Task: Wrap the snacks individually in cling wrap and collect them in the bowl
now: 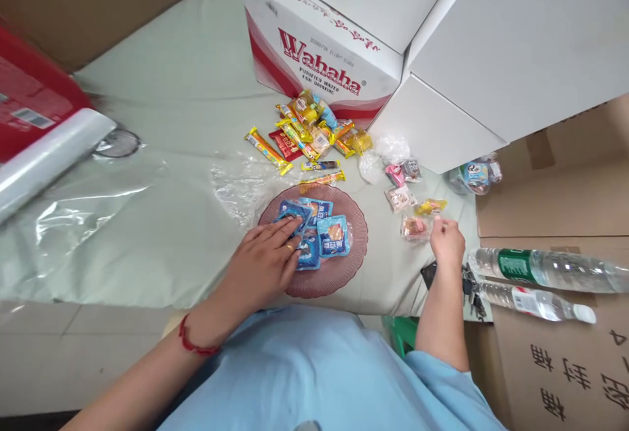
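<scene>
We see the left hand (268,254) above the pink glass plate (356,257), near the middle of the table (171,247). Its fingers are straightened and close together, and they lie upon one of the blue packets (334,236); if they grip it, we cannot tell. These packets rest on the plate, partly overlapping. The right-hand one is well visible: its long axis runs away from the body, with the far end turned slightly to the left. For the packet below the fingers, partly covered, we cannot be sure of the direction.

The right hand (448,241) is at the right side of the table, its fingers bent and nearly closed, just beside a clear-wrapped snack (415,228). Whether they have hold of something small, we cannot tell. Just behind this snack, a yellow-wrapped piece (431,206) lies with its long axis from left to right.

Behind the plate, we notice a yellow stick snack (268,150), which points from far left to near right, before the Wahaha box (319,57).
</scene>
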### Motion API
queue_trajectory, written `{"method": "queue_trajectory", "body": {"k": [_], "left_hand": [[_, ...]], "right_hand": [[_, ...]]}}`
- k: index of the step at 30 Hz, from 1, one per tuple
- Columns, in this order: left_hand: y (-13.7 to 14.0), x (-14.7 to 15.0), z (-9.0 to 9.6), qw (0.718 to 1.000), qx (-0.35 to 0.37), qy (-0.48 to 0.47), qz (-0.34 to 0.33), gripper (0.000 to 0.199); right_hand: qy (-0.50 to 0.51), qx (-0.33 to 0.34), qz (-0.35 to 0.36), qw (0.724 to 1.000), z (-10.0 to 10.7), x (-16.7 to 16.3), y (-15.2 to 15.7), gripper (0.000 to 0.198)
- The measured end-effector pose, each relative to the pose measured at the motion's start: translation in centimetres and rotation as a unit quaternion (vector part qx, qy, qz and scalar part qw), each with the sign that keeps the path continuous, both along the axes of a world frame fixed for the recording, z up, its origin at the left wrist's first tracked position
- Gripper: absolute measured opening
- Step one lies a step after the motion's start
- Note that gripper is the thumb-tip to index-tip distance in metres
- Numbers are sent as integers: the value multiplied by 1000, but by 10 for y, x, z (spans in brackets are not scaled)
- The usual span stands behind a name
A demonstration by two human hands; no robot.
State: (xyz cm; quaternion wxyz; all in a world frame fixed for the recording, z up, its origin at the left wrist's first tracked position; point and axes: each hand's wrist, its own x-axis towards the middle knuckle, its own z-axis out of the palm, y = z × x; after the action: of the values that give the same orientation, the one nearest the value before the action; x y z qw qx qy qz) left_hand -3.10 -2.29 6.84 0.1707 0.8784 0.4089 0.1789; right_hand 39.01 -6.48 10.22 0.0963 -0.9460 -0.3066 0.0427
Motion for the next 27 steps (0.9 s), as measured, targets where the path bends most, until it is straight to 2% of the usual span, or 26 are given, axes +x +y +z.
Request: {"method": "queue_trajectory", "body": {"k": [2, 3, 6, 9, 11, 14, 16, 19, 23, 25, 27], "left_hand": [[1, 2, 2, 1000, -1, 3, 1, 36], [1, 4, 3, 1000, 1, 8, 2, 36], [3, 9, 5, 1000, 11, 20, -1, 38], [3, 11, 5, 1000, 18, 23, 5, 36], [2, 12, 4, 999, 23, 20, 11, 35], [-2, 12, 3, 1000, 16, 10, 20, 33], [-4, 13, 3, 1000, 3, 5, 30, 32], [-5, 13, 4, 999, -7, 10, 31, 33], [-3, 12, 3, 1000, -13, -7, 26, 46], [-3, 11, 1, 999, -12, -26, 30, 56], [-3, 10, -4, 999, -10, -43, 33, 62]], "right_hand": [[22, -111, -45, 993, -13, 17, -22, 53], [33, -142, -54, 988, -19, 20, -28, 55], [28, -147, -49, 988, -36, 17, -28, 61], [28, -62, -20, 997, -52, 10, -12, 62], [63, 44, -15, 997, -63, 7, -3, 65], [152, 225, -39, 962, -79, 5, 0, 75], [214, 302, -49, 928, -83, 5, -5, 78], [279, 362, -28, 889, -71, 1, -16, 79], [358, 409, 76, 836, -22, -26, -21, 74], [399, 389, 156, 816, 4, -51, -14, 71], [434, 328, 250, 801, 23, -83, -2, 61]]}}
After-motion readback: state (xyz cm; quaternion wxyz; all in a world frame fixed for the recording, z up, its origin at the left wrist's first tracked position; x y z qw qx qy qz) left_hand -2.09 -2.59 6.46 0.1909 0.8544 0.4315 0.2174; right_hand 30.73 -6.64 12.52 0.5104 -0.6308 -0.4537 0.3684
